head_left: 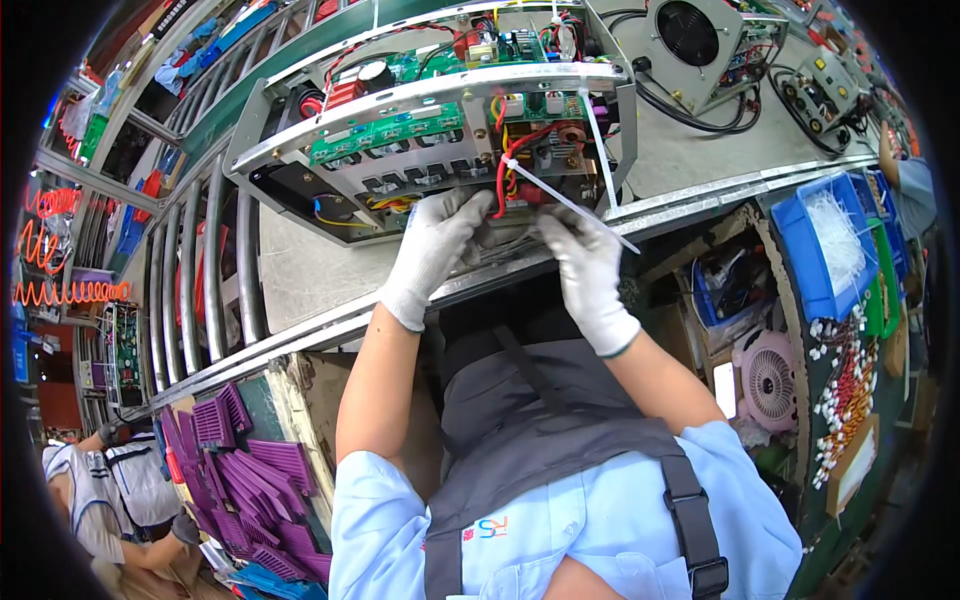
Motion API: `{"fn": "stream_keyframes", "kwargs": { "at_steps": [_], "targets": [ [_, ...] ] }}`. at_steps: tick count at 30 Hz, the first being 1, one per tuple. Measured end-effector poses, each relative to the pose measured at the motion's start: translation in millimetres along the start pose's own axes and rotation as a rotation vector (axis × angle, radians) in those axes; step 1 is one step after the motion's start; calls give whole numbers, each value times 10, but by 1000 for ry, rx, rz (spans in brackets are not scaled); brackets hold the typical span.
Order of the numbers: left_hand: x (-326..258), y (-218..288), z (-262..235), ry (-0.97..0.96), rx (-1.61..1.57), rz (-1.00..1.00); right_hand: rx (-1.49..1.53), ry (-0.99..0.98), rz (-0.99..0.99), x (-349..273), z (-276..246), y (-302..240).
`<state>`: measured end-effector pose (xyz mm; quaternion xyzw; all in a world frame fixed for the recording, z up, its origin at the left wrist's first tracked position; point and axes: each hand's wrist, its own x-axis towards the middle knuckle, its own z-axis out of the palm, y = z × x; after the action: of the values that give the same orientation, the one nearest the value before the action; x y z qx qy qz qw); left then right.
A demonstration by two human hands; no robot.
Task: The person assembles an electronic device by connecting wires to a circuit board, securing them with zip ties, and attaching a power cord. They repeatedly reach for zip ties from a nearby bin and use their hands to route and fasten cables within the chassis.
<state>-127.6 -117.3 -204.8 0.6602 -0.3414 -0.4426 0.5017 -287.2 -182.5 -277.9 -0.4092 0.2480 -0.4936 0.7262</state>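
An open metal chassis [430, 105] with green circuit boards [390, 138] stands on the bench in front of me. My left hand [440, 240], in a white glove, has its fingers curled together at the chassis's lower edge, beside red and yellow wires [500, 190]. My right hand [582, 262], gloved too, is closed with its fingertips near the lower right of the chassis. What either hand pinches is hidden. A white cable tie [570, 205] circles the wires, its long tail slanting down past my right hand. Another white cable tie [600, 150] hangs from the top rail.
Beyond the chassis to the right sit a grey unit with a black fan [688, 32] and coiled black cables [700, 118]. Metal rollers [218, 260] run along the left. A blue bin [830, 245] holds white ties. Purple parts [255, 480] lie lower left, near another person [130, 490].
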Motion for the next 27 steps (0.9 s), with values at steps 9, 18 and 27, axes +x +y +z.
{"fn": "stream_keyframes", "kwargs": {
  "at_steps": [9,18,27],
  "targets": [
    [24,4,-6,-22,0,-51,-981,12,-453,255,-27,21],
    [120,-154,51,-103,-376,-79,-1073,-341,-724,472,-22,-57],
    [3,-194,450,305,-398,120,-1095,-395,-677,428,54,-274]
  ]
}}
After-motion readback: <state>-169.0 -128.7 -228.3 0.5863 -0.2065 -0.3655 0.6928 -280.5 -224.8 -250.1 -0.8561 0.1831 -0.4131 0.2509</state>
